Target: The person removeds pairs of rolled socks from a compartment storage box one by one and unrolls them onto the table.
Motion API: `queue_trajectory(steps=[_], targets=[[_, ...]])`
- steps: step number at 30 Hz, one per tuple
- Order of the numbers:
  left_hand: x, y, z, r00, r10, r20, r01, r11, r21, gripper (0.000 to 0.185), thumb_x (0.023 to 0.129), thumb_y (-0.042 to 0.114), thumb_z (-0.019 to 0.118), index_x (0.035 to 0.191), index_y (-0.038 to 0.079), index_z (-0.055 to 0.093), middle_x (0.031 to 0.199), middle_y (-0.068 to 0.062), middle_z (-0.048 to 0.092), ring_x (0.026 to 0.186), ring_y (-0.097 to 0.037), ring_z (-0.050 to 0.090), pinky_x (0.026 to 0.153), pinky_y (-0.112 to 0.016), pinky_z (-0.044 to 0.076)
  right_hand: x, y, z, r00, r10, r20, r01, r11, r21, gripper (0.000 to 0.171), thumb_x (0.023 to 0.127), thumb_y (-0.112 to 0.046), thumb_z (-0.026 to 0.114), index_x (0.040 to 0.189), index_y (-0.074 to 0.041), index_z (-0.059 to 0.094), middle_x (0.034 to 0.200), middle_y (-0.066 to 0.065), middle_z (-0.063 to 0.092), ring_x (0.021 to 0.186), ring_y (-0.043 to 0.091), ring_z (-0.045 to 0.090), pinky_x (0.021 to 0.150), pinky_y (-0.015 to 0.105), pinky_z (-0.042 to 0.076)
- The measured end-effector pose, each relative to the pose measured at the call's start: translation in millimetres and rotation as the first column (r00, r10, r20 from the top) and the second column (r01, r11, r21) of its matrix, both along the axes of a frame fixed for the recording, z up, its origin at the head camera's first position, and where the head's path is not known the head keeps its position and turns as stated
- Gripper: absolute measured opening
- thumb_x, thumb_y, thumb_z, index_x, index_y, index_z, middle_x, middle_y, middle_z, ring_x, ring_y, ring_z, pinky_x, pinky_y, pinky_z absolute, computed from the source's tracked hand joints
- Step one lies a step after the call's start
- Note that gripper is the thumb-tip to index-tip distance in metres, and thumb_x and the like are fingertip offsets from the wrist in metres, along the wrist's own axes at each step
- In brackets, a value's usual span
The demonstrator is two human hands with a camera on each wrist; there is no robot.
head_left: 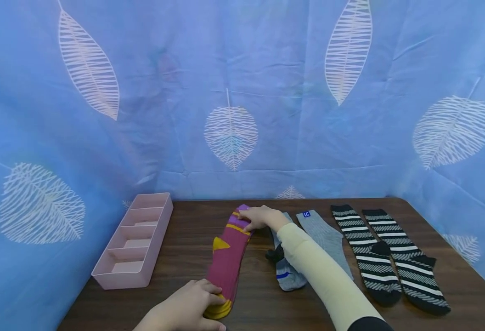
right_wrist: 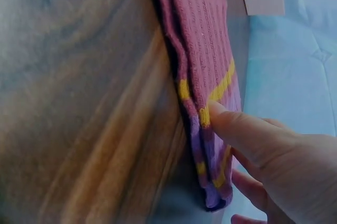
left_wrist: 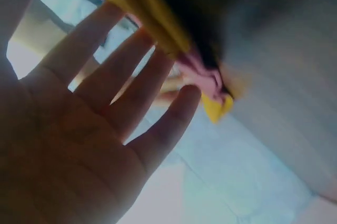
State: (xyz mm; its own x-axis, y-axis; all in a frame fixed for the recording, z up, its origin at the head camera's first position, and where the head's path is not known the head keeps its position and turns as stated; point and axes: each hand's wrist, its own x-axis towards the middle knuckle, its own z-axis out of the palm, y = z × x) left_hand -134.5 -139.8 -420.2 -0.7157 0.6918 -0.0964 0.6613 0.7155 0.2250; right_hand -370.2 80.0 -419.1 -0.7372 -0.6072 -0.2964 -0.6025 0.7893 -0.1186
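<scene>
A pair of maroon socks [head_left: 228, 257], one laid over the other, stretches lengthwise on the table with yellow toes, a yellow heel and purple striped cuffs. My left hand [head_left: 188, 305] lies at the toe end; the left wrist view shows its fingers [left_wrist: 134, 74] extended and touching the yellow toe. At the cuff end, my right hand [head_left: 263, 217] rests on the purple part. Its thumb [right_wrist: 226, 119] touches the sock near a yellow stripe in the right wrist view, with the other fingers at the cuff's far side. Both sock layers show along the edge there.
A pink divided box [head_left: 145, 271] stands left on the wooden table [head_left: 184, 230]. Right of the maroon socks lie grey socks [head_left: 323, 236], partly hidden by my right sleeve, then two black-and-white striped socks [head_left: 375, 271] [head_left: 416, 271]. A blue leaf-patterned curtain [head_left: 267, 138] hangs behind the table.
</scene>
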Motion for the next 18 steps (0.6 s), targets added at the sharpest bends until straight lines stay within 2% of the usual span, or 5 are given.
queue_trajectory(steps=[5,8,14,18], targets=[[-3.3,28,-1.4,0.991,-0.129,-0.047,0.126,0.99,-0.062,0.054,0.086,0.062,0.061,0.126,0.025,0.066,0.122,0.009,0.065,0.113,-0.011,0.058,0.096,-0.037,0.05,-6.2,2,-0.1,1.0,0.021,0.001,-0.021,0.999,0.023,0.042,0.094,-0.042,0.061,0.132,-0.027,0.053,0.139,0.002,0.055,0.131,0.021,0.05,0.104,0.049,0.039],[-5.4,43,-1.5,0.983,-0.176,-0.049,0.169,0.979,-0.109,0.055,0.087,0.059,0.062,0.132,0.027,0.061,0.126,0.011,0.062,0.115,-0.01,0.057,0.097,-0.035,0.049,-9.7,4,-1.1,0.999,0.033,-0.011,-0.032,0.999,0.037,0.043,0.094,-0.043,0.061,0.134,-0.03,0.053,0.143,0.0,0.053,0.136,0.022,0.045,0.106,0.048,0.038],[-11.1,63,-3.6,0.978,-0.202,-0.054,0.196,0.976,-0.094,0.058,0.087,0.059,0.062,0.133,0.024,0.06,0.125,0.012,0.064,0.114,-0.007,0.058,0.094,-0.031,0.049,-13.6,10,-2.1,0.999,0.041,-0.001,-0.041,0.999,0.034,0.05,0.094,-0.042,0.061,0.141,-0.033,0.05,0.156,-0.002,0.039,0.15,0.027,0.025,0.116,0.056,0.026],[-14.7,71,-2.1,0.979,-0.199,-0.044,0.195,0.978,-0.071,0.06,0.087,0.061,0.061,0.134,0.024,0.058,0.124,0.012,0.064,0.112,-0.005,0.058,0.092,-0.031,0.049,-17.2,13,-3.5,0.998,0.053,-0.021,-0.052,0.996,0.066,0.051,0.095,-0.043,0.059,0.144,-0.037,0.046,0.159,0.0,0.034,0.15,0.03,0.023,0.117,0.058,0.024]])
